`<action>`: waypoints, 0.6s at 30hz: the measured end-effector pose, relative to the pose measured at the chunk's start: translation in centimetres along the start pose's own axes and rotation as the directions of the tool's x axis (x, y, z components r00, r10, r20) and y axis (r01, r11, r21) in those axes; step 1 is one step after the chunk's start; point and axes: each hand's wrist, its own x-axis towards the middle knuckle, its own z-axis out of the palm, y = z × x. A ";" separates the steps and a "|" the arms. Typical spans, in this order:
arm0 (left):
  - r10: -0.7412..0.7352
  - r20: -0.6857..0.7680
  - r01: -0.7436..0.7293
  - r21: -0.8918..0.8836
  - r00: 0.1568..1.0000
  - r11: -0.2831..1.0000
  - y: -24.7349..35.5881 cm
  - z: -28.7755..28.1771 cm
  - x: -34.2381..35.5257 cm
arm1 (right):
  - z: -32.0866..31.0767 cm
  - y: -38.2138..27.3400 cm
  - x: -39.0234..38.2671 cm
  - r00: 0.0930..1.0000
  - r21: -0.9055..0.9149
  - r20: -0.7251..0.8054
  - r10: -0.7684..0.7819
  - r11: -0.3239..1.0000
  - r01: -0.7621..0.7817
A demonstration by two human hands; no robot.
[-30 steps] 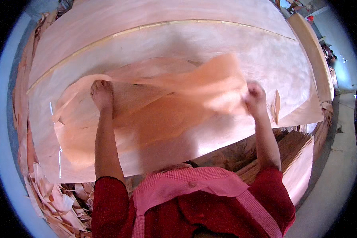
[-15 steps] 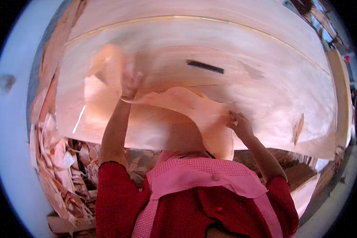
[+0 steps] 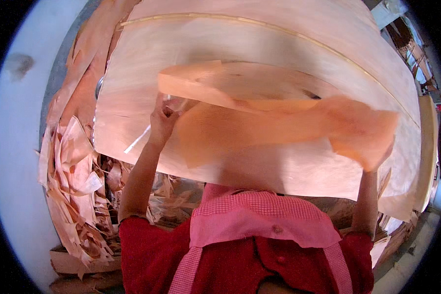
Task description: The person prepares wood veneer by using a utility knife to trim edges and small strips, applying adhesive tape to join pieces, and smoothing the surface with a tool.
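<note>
The left hand [image 3: 164, 117] pinched one end of a thin orange sheet [image 3: 259, 122]; the right hand's [image 3: 386, 155] grip, mostly hidden behind it, could not be told.

left grip [image 3: 164, 115]: at orange sheet [image 3: 269, 122], left end | right grip [image 3: 386, 155]: mostly hidden, right end

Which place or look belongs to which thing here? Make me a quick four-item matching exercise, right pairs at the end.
Things:
1. Left hand
2. Thin rod
3. Torn scraps
4. Apron

Places and looks:
A. Heaped toward the view's left side
B. Pink with fine checks
C. At the left end of the orange sheet
D. Lying across the far part of the pale surface

Pairs: 1-C, 2-D, 3-A, 4-B
</note>
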 end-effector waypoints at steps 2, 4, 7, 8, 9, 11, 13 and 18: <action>0.080 0.009 -0.078 -0.151 0.997 0.985 -1.0 -2.6 1.6 | 5.0 -1.0 2.4 0.994 0.202 -0.106 0.034 0.979 -0.012; 0.169 -0.004 -0.165 -0.253 0.986 0.953 -0.1 -5.7 4.2 | 9.7 -2.3 4.3 0.980 0.178 -0.187 -0.072 0.978 0.106; 0.205 -0.178 -0.223 -0.082 0.962 0.971 0.7 -9.5 10.2 | 15.6 -5.4 6.7 0.958 0.040 -0.218 -0.187 0.979 0.200; 0.231 -0.110 -0.229 0.032 0.967 0.973 -0.5 -9.7 12.4 | 18.1 -6.0 7.4 0.960 0.029 -0.204 -0.193 0.979 0.203; 0.247 -0.046 -0.238 0.145 0.968 0.960 -2.7 -9.4 14.8 | 20.9 -6.6 8.0 0.964 0.026 -0.179 -0.195 0.979 0.203; 0.213 0.031 -0.208 0.380 0.977 0.901 -5.0 -7.1 17.3 | 25.7 -8.0 9.5 0.970 -0.003 -0.127 -0.209 0.978 0.211; 0.096 0.100 -0.132 0.492 0.990 0.860 -2.6 -2.3 18.1 | 28.5 -10.2 10.6 0.964 -0.086 -0.107 -0.243 0.968 0.235; -0.129 0.178 0.016 0.529 0.976 0.848 -2.7 1.1 19.2 | 39.7 -10.5 14.4 0.968 -0.213 0.020 -0.249 0.945 0.248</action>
